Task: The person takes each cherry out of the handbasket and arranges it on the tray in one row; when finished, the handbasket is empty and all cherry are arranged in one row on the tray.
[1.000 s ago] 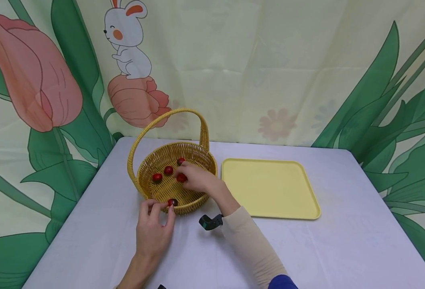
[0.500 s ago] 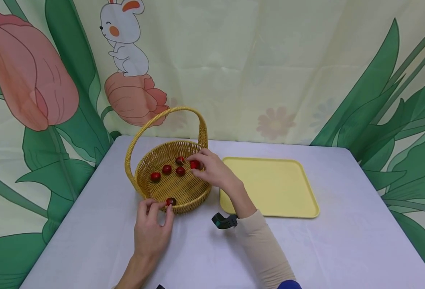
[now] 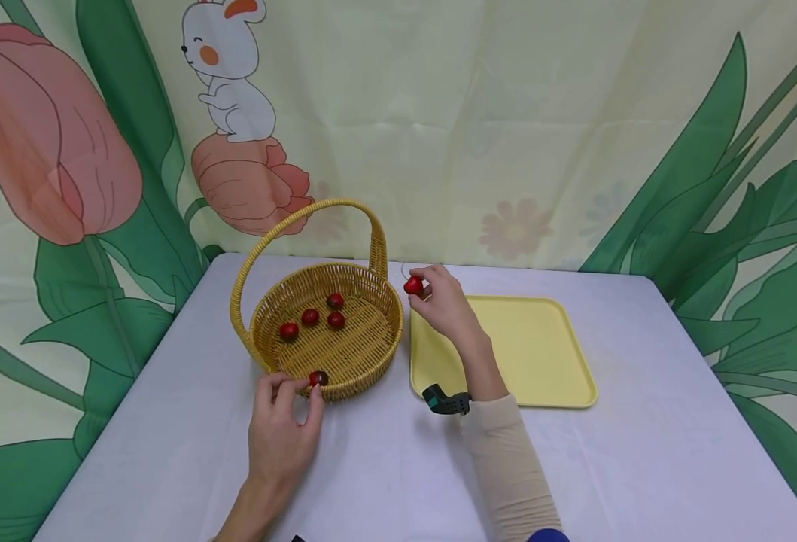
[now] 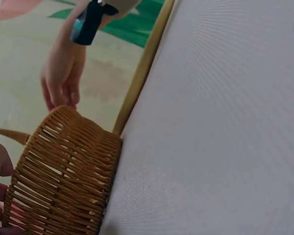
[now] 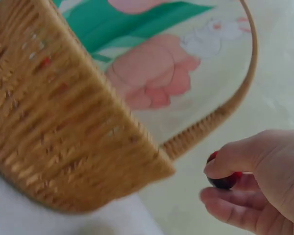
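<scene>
Fruit clears the basket, pinched in your right hand, leaving four loose ones while your left hand pinches another.

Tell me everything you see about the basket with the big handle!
The basket is round, shallow and golden-brown, woven like wicker, with one tall arched handle. It stands upright on the white tablecloth, left of the yellow tray. Four dark-red fruits lie loose on its floor. The left hand holds another red fruit at its near rim; whether the fingers touch the rim is unclear.
</scene>
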A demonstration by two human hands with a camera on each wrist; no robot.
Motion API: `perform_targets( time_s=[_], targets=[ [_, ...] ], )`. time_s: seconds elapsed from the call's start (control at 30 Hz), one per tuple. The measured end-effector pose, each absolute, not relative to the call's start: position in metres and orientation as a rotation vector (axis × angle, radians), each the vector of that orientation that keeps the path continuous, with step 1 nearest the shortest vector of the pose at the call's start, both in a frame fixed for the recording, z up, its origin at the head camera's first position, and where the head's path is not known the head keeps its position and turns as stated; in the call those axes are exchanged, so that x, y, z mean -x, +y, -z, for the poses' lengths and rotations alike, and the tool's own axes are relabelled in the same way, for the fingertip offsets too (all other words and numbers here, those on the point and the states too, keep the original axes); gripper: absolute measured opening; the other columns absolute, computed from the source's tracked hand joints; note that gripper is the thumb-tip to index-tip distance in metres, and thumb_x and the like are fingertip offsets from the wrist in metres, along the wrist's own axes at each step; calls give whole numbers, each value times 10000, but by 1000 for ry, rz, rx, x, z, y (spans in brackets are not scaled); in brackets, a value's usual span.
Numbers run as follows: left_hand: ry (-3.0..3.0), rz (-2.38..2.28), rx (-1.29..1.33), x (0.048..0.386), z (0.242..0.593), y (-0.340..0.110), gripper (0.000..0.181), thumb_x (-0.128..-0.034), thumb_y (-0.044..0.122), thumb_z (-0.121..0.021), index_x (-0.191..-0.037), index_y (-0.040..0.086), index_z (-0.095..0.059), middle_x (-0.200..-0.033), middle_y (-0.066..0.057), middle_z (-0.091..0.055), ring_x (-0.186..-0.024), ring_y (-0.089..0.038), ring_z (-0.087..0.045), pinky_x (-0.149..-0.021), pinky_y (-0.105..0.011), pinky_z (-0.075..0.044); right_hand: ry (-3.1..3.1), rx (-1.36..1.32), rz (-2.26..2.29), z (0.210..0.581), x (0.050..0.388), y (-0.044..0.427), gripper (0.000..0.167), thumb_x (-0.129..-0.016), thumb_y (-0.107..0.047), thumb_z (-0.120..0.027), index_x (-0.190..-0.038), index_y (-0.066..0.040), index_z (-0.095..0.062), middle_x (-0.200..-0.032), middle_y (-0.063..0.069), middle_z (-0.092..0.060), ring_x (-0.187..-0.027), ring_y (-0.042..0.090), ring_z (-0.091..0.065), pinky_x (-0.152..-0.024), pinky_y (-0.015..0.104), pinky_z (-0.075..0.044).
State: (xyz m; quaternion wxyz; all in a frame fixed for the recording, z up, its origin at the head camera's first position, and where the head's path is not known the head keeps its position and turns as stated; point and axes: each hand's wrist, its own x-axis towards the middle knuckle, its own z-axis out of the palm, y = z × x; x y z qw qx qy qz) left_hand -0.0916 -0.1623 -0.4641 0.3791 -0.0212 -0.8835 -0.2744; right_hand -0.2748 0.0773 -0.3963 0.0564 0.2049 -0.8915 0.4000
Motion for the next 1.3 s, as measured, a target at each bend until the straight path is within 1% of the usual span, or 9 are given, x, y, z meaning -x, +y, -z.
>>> perform_targets(
  time_s=[0.1,0.3,0.4,0.57,0.77,0.93,1.13,1.3],
  targets=[
    [-2254,701,55,91,464,-162,180,-819,112,-745,-934,-18,-698,-1017,-158,-540,-859,-232,-580,-653,-368,-521,-2734,-488,-1214,404,280,84,439,-900,-100,-663,-1320,5,-588,-1186,157,-596,-933,264,-686,-738,338,-583],
    [-2248,690,55,91,463,-161,181,-807,100,-762,-932,-16,-700,-1015,-154,-545,-866,-230,-588,-652,-383,-531,-2850,-287,-1142,426,290,89,407,-896,-155,-669,-1262,1,-585,-1134,176,-623,-1015,303,-644,-845,399,-568],
    [-2256,691,53,90,463,-161,183,-808,101,-762,-935,-16,-702,-1018,-151,-543,-873,-228,-587,-659,-389,-540,-2875,-231,-1114,435,292,89,378,-895,-148,-667,-1224,27,-602,-1134,198,-616,-1020,316,-623,-868,412,-563],
    [-2263,689,51,90,464,-161,187,-812,105,-760,-938,-18,-700,-1022,-151,-540,-882,-228,-583,-674,-401,-552,-2887,-185,-1089,445,293,89,373,-902,-147,-661,-1208,59,-608,-1165,220,-580,-1012,310,-584,-885,411,-553],
    [-2261,701,50,90,465,-162,190,-817,111,-755,-943,-19,-697,-1024,-155,-539,-889,-237,-582,-693,-413,-551,-2914,-156,-1052,455,295,87,397,-906,-175,-676,-1217,63,-611,-1163,229,-592,-1010,312,-594,-883,418,-553],
    [-2269,721,46,91,466,-162,192,-830,120,-746,-951,-19,-692,-1031,-155,-532,-898,-230,-576,-715,-402,-538,-2916,-138,-1055,460,297,86,415,-904,-193,-688,-1222,63,-611,-1153,226,-596,-1013,311,-594,-870,415,-559],
    [-2256,705,46,90,465,-161,187,-811,105,-763,-938,-16,-698,-1019,-150,-539,-874,-227,-581,-688,-393,-535,-2911,-126,-1071,462,297,87,416,-900,-217,-687,-1198,63,-612,-1133,222,-597,-1010,306,-600,-862,404,-565],
    [-2255,707,46,90,463,-162,184,-815,105,-755,-937,-20,-699,-1015,-154,-542,-875,-234,-582,-689,-396,-534,-2915,-121,-1083,458,297,88,442,-894,-249,-692,-1195,64,-613,-1139,220,-591,-962,293,-600,-816,381,-569]
  ],
)
